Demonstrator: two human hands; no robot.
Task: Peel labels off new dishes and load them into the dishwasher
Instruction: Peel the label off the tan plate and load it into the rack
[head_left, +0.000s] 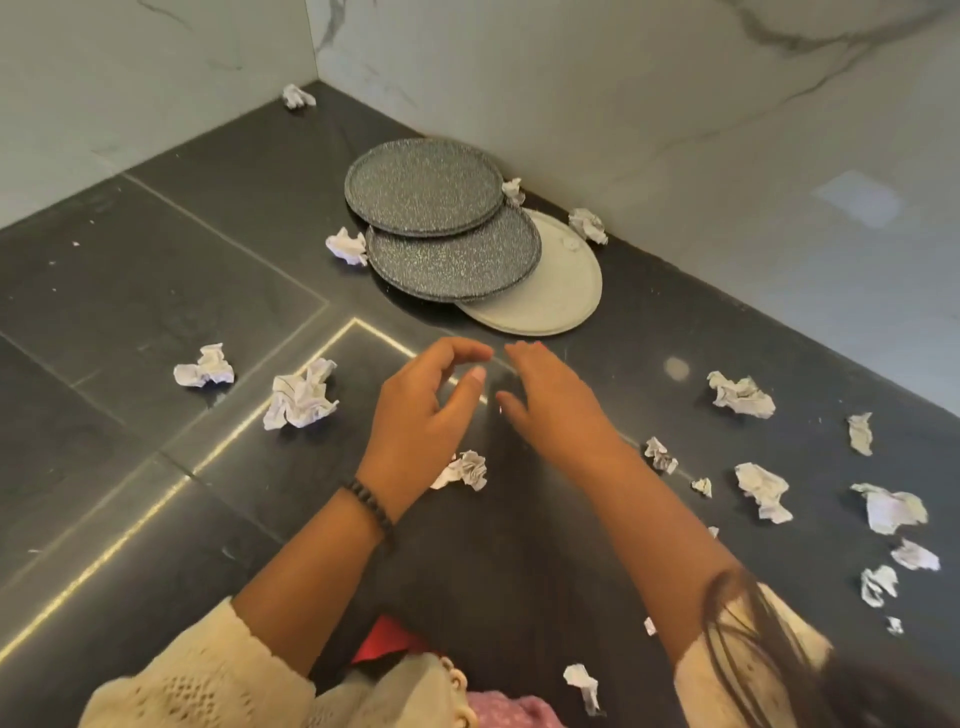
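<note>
Both hands hover over the dark slate countertop (156, 291), close together but not touching, and they hold nothing. The left hand (421, 410) has its fingers loosely curved, thumb near the forefinger; a dark beaded bracelet (371, 506) sits on its wrist. The right hand (550, 400) has relaxed, nearly straight fingers, a little blurred.

Behind the hands, near the white marble wall (675, 104), three round plates overlap: a dark speckled plate (423, 187) on top, a second dark speckled plate (457, 260) under it, and a pale grey plate (556, 291) lowest. A small scrap, perhaps a label, lies on the pale one. Crumpled white paper pieces (301, 397) lie scattered all around the counter.
</note>
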